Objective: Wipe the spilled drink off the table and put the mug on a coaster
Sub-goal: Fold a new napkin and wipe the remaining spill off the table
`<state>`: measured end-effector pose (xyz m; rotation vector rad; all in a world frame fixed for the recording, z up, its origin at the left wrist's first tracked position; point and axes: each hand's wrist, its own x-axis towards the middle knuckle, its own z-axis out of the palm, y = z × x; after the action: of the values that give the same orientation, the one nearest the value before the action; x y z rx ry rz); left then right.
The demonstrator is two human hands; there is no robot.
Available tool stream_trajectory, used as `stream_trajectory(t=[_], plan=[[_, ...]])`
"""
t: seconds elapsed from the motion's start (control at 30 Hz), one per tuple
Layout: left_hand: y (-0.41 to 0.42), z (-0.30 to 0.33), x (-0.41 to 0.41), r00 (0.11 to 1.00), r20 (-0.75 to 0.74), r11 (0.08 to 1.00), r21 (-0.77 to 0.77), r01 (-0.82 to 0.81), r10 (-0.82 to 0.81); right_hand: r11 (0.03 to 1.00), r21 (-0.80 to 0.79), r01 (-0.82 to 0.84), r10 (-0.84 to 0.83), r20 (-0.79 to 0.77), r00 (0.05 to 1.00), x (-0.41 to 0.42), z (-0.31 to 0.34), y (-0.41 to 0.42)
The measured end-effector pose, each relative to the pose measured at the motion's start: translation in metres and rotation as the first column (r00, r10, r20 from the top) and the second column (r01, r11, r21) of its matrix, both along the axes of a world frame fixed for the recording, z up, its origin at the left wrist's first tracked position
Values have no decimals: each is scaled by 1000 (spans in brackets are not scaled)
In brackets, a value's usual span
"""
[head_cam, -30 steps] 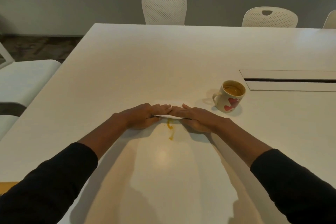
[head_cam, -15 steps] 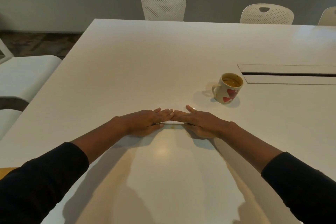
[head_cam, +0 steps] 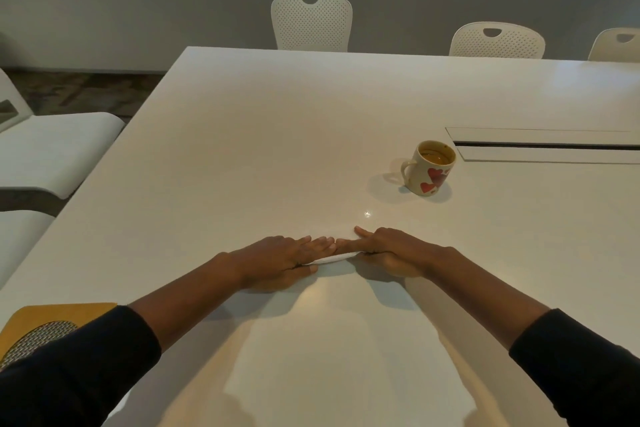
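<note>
Both hands flat, palms down, on the white table [head_cam: 242, 149], just below centre of frame. Left hand [head_cam: 277, 258] spread, fingers extended toward the right, pressing on a white tissue [head_cam: 330, 258]. Right hand [head_cam: 388, 250] likewise spread, fingers extended toward the left, pressing on the same tissue; neither hand curled round it. Fingertips of the two hands nearly meeting at centre, touching or not cannot be told. Only a thin folded edge of the tissue visible between and under the fingers, lying flat on the tabletop. No spilled liquid visible around the tissue; any beneath it hidden. Small glint on the table surface just above the right hand.

Mug [head_cam: 430, 168] upright at right of centre, above and to the right of the right hand, well apart from it. Cream coloured, red hearts on the side, handle pointing left, amber drink inside. Standing directly on the bare tabletop.

Black sleeves [head_cam: 86, 367] covering both forearms at the lower corners. Yellow mat [head_cam: 45, 314] with a grey woven round piece [head_cam: 38, 340] on it at lower left, partly hidden by the left sleeve. Recessed cable slot [head_cam: 547, 146] in the table at right edge, just beside the mug. White perforated chairs [head_cam: 311, 22] along the top of frame; further white seats [head_cam: 52, 149] at left.
</note>
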<state>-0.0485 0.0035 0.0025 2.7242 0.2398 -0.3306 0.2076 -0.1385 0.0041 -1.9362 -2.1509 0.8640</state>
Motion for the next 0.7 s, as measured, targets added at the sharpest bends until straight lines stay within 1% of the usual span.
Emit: stream_trajectory(t=[0.03, 0.07, 0.1, 0.13, 0.2, 0.27, 0.3, 0.33, 0.37, 0.47, 0.53, 0.6, 0.67, 0.7], plan=[[-6, 6, -3, 999, -17, 999, -41, -31, 31, 998, -47, 33, -36, -69, 997, -2, 7, -1], [-10, 12, -7, 997, -23, 990, -125, -69, 67, 994, -93, 50, -64, -153, 986, -6, 15, -3], [-15, 18, -10, 994, -19, 963, -247, -109, 107, 990, -134, 55, -87, -246, 965, -9, 22, -5], [-19, 23, -13, 988, -3, 915, -376, -145, 155, 985, -160, 59, -111, -342, 933, -12, 29, -8], [-26, 32, -20, 952, 37, 775, -592, -223, 303, 977, -177, 118, -195, -527, 827, -17, 40, -16], [-34, 39, -27, 862, 78, 569, -780, -260, 500, 950, -174, 258, -305, -688, 659, -21, 48, -24], [-37, 41, -29, 817, 80, 469, -849, -244, 571, 928, -183, 325, -346, -747, 568, -23, 51, -27], [-41, 44, -29, 784, 74, 396, -890, -227, 616, 909, -196, 369, -370, -789, 491, -25, 53, -29], [-43, 48, -28, 763, 68, 354, -910, -217, 643, 897, -207, 391, -379, -816, 436, -28, 55, -30], [-51, 58, -24, 721, 50, 286, -935, -209, 691, 890, -229, 394, -373, -863, 342, -35, 59, -32], [-56, 61, -23, 716, 41, 254, -948, -193, 697, 884, -234, 405, -371, -879, 301, -40, 60, -35], [-62, 62, -24, 720, 56, 247, -955, -163, 691, 870, -209, 446, -365, -881, 301, -44, 59, -38], [-67, 61, -25, 700, 85, 269, -950, -157, 709, 859, -158, 487, -353, -871, 342, -47, 57, -42], [-68, 60, -25, 676, 96, 280, -945, -169, 730, 855, -132, 501, -346, -864, 364, -48, 56, -44]])
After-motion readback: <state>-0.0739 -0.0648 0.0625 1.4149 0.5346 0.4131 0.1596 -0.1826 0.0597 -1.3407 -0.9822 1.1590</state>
